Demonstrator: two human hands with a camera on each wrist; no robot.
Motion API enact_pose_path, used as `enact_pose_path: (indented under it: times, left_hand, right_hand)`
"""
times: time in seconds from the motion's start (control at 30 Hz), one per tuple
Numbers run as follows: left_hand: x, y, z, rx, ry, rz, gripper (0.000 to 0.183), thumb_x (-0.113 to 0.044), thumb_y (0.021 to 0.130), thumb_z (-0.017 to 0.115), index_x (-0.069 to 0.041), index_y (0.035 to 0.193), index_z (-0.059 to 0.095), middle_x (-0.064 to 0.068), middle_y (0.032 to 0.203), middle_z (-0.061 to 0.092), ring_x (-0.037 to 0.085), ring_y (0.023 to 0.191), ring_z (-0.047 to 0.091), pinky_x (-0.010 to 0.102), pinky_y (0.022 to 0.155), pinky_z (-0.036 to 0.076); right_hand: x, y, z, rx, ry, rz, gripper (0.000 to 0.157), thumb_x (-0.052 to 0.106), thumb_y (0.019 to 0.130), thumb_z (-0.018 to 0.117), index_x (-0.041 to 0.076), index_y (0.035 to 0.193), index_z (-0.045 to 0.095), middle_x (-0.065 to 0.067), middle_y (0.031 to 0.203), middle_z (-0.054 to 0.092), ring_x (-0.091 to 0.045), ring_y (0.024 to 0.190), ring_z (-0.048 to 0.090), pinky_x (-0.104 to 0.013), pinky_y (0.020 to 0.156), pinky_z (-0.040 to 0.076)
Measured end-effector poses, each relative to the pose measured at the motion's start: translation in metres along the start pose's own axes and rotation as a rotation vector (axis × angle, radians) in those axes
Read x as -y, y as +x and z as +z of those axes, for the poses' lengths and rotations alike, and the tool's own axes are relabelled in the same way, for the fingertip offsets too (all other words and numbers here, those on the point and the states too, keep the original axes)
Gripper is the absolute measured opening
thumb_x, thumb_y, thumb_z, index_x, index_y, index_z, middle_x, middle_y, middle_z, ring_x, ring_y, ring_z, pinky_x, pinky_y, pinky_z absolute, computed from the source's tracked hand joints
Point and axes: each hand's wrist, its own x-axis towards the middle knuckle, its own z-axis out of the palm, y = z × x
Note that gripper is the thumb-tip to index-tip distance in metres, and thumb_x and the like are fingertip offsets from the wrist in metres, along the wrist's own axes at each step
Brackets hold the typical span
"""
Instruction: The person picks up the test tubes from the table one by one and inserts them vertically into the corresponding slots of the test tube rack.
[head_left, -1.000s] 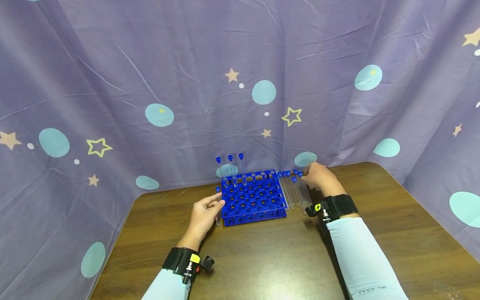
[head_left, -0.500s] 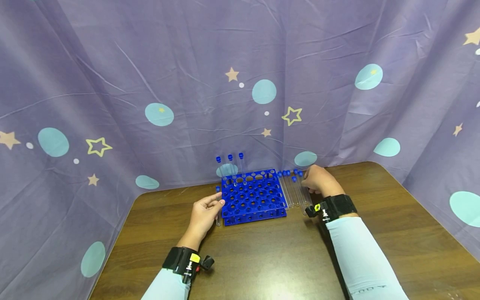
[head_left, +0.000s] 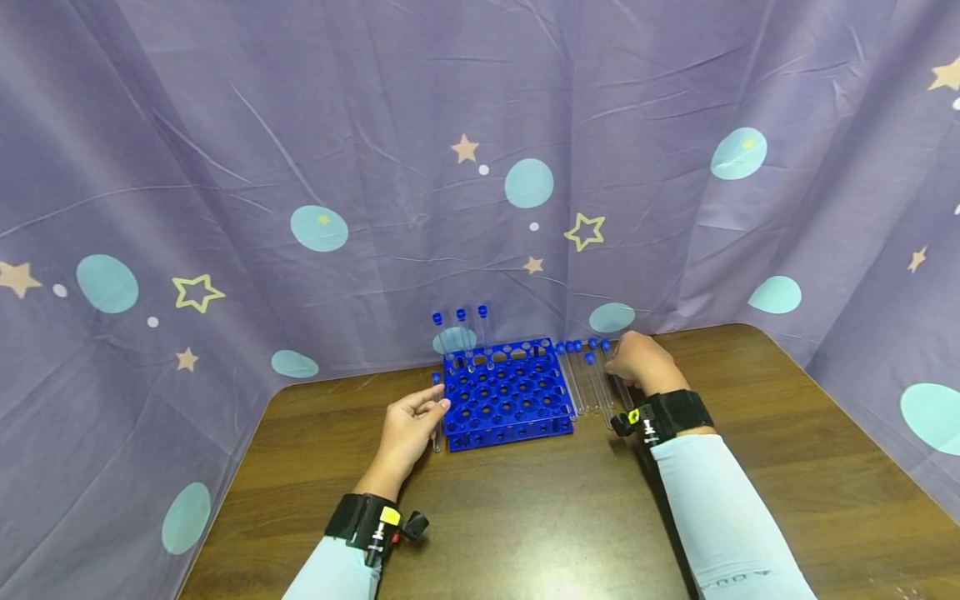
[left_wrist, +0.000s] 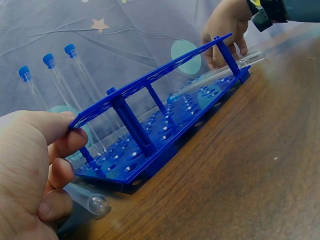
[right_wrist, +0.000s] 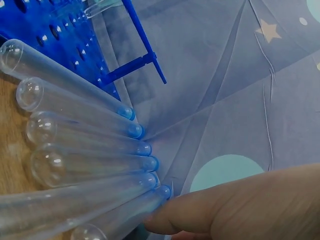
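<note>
On tbl (head_left: pixel 525 517) | blue rack (head_left: pixel 512 425), clear blue-capped tubes (right_wrist: pixel 82 103) | L hand (head_left: pixel 408 429) pinching rack | R hand (head_left: pixel 643 360) at end tube (right_wrist: pixel 127 212), grip unclear

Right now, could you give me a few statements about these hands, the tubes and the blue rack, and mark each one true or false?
1. The left hand holds the edge of the rack. True.
2. Five tubes stand in the rack. False: it holds three standing tubes.
3. Six loose tubes lie to the right of the rack. True.
4. The right hand touches a tube standing in the rack. False: the right hand touches the outermost loose tube.
5. A single tube lies left of the rack, by the left hand. True.
6. The standing tubes have red caps. False: they have blue caps.
</note>
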Motion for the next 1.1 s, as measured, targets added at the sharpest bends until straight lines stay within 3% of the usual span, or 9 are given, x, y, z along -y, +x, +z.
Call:
enact_pose_path:
  times: [0.67, 1.1]
  left_hand:
    - [-0.0006, -0.0003, 0.0004, 0.005, 0.005, -0.011, 0.038, -0.010, 0.103, 0.083, 0.002, 0.139, 0.079, 0.000, 0.081, 0.076, 0.008, 0.056, 0.054, 0.021, 0.055, 0.048]
    - [-0.0001, 0.0000, 0.0003, -0.001, 0.003, -0.007, 0.036, -0.009, 0.103, 0.083, 0.002, 0.137, 0.080, 0.007, 0.082, 0.077, 0.008, 0.055, 0.054, 0.020, 0.054, 0.047]
  right_hand:
    - [-0.0003, -0.0026, 0.0009, 0.006, -0.008, 0.017, 0.048, 0.027, 0.100, 0.078, 0.023, 0.060, 0.051, -0.003, 0.065, 0.069, -0.024, 0.065, 0.072, -0.040, 0.061, 0.054]
    - [-0.0011, -0.0004, 0.0006, -0.002, -0.023, 0.020, 0.052, 0.029, 0.099, 0.078, 0.025, 0.058, 0.046, 0.001, 0.060, 0.063, -0.021, 0.066, 0.070, -0.038, 0.061, 0.049]
